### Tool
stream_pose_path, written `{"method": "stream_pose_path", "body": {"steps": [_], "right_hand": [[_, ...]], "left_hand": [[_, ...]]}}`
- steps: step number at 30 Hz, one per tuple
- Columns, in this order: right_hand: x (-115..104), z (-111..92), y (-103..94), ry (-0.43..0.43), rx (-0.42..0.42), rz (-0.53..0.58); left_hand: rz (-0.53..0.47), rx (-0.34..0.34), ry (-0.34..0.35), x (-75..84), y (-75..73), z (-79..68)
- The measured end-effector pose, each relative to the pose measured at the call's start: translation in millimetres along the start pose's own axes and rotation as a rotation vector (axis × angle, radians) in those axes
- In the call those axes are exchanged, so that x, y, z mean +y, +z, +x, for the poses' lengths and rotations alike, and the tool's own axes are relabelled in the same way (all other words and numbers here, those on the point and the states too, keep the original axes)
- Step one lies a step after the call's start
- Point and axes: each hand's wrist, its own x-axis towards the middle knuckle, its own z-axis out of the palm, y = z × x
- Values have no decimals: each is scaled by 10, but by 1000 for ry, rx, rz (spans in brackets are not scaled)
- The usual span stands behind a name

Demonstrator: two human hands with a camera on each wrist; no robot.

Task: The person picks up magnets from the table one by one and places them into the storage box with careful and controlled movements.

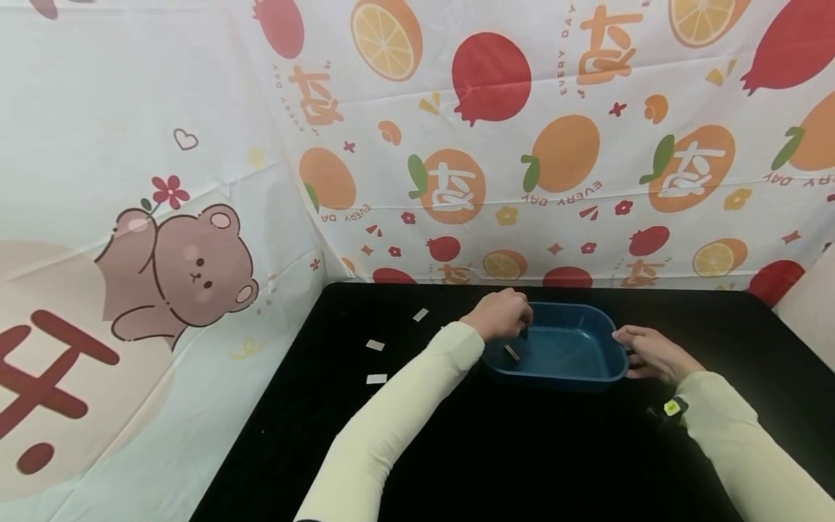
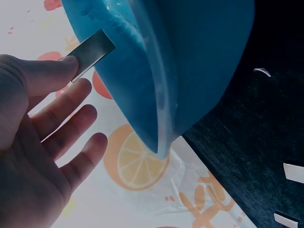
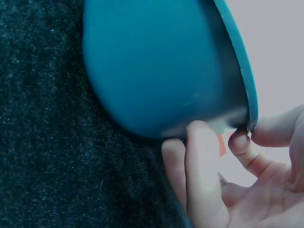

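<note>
"What can you read?"

"I read 'EVERY DAY' in small capitals [image 1: 565, 54], repeated across the white, fruit-printed fabric backdrop [image 1: 505, 152] before me."

"And the thick orange characters [image 1: 609, 47] there?"

"Those I can't make out for certain."

The left hand [image 2: 35, 154] holds a grey block [image 2: 96, 51] (blue basin [image 2: 204, 61] behind).

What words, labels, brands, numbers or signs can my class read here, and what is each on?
"EVERY DAY": fruit cloth, several times.
Orange and white characters on the same cloth: I cannot read them surely.
Brown-red strokes on the bear cloth: not legible.
Yellow tag by the right sleeve: too small.
Tray, held strip, white pieces: none seen.
</note>
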Motion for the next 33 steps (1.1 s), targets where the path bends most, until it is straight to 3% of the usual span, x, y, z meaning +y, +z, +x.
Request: {"method": "stream_pose_path", "body": {"steps": [9, 21, 33], "right_hand": [[29, -19, 39, 9, 4, 5], [30, 4, 37, 6, 18, -7], [11, 7, 31, 4, 20, 0]], "left_hand": [[-7, -38, -20, 12, 57, 2], [6, -29, -3, 13, 95, 12], [20, -25, -37, -1, 163, 26]]}}
